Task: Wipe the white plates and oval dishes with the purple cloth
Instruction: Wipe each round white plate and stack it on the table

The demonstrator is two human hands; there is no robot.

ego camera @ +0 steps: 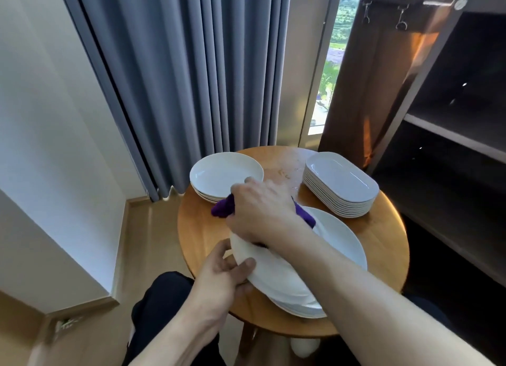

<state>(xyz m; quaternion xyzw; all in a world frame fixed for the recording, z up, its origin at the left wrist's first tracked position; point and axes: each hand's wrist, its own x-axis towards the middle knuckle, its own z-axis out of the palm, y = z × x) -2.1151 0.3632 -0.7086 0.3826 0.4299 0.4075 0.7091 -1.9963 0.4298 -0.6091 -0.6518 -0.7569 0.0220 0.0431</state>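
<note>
top plate: white, round, uppermost of the near stack at 6 o'clock on the desk; it looks tipped, its 9 o'clock rim raised off the plates beneath.
purple cloth: bunched at the plate's 11 o'clock rim; one end sticks out past the rim at 10 o'clock, another shows at 2 o'clock of the knuckles.
right hand: fingers curled over the cloth, pressing it onto the plate; the forearm crosses the plate from 5 o'clock.
left hand: pinches the plate's 8 o'clock rim, thumb on top, fingers below.
key relation: the cloth sits at the far-left rim, so the unwiped face lies toward 3–4 o'clock, under the right forearm. Judgement: the stroke should sweep back that way while the left hand steadies the plate.
round plates: short stack at 11 o'clock, nearer the left hand.
oval dishes: taller stack at 1–2 o'clock, long axis roughly 10-to-4, nearer the right hand.
risk: judged, a tipped plate could slide off its stack.
</note>
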